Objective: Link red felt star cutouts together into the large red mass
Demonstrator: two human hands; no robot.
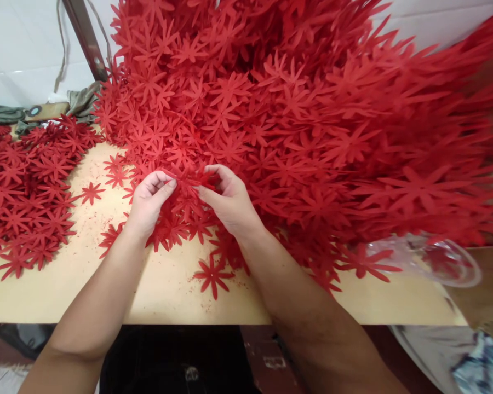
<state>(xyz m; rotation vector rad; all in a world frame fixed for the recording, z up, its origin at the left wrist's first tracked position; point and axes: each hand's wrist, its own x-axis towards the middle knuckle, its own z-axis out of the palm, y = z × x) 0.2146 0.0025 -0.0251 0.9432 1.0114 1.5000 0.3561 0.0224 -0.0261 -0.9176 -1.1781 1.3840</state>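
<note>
**Hands at the red cutout heap**

White tiled wall at back, tan worktable (164, 284) in front, its near edge running across the lower frame. Biggest thing on it: a huge heap of red flower cutouts (296, 109), filling the middle & right, spilling toward the table edge. Smaller flat pile of red cutouts (24, 191) lies well apart on the left, w/ a few loose ones scattered between.

Both hands meet at the foot of the heap. Left hand (148, 200) & right hand (230, 200) are close together, each pinched w/ thumb & fingers on a red flower piece (189, 179) held between them, just above the heap's edge. Cannot tell if it's one layer or several stuck together.

Step, as I judge it: working one piece free of the mass, prob. separating or checking it. Next move calls for a light pinch & a clean lift, since thin arms look easy to bend or tear.

In the way: neighbouring cutouts overlap & may snag or drag along. Clear plastic bag (431, 257) sits at the right under the heap; grey-green cloth (8, 114) far left at back. Single loose cutout (212, 275) lies near the table edge.
</note>
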